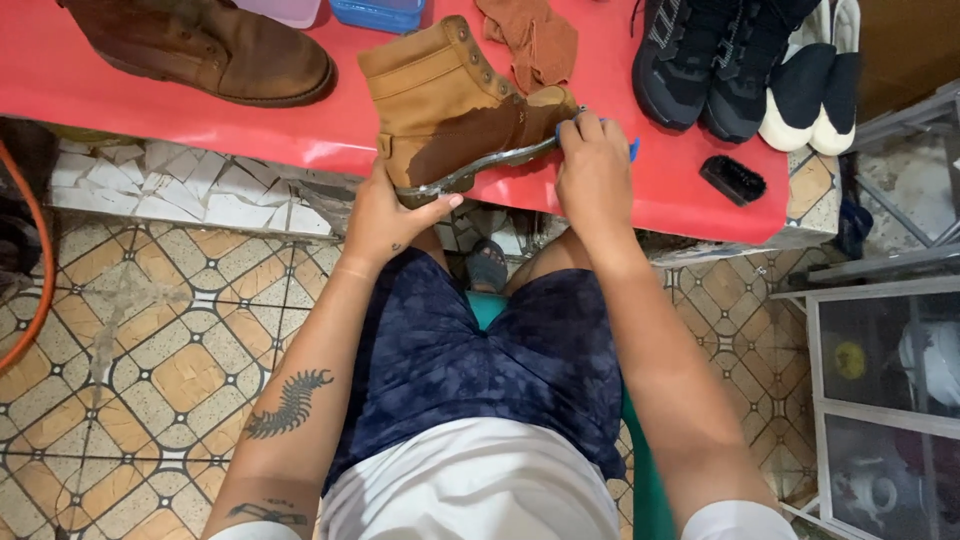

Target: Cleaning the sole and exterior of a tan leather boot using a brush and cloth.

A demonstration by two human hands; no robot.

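Note:
A tan suede boot (450, 100) lies tilted on its side over the front edge of the red table (320, 130), part of its side darkened and wet. My left hand (385, 215) grips the heel end of the sole from below. My right hand (592, 170) presses a blue-handled brush (632, 150) against the toe end of the boot; most of the brush is hidden under the fingers.
A second brown boot (210, 50) lies at the table's back left. A rust-coloured cloth (535, 40), black sneakers (715, 60), white-and-black slippers (815, 95) and a small black brush (733, 180) sit to the right. A glass-door cabinet (880, 390) stands right; tiled floor left.

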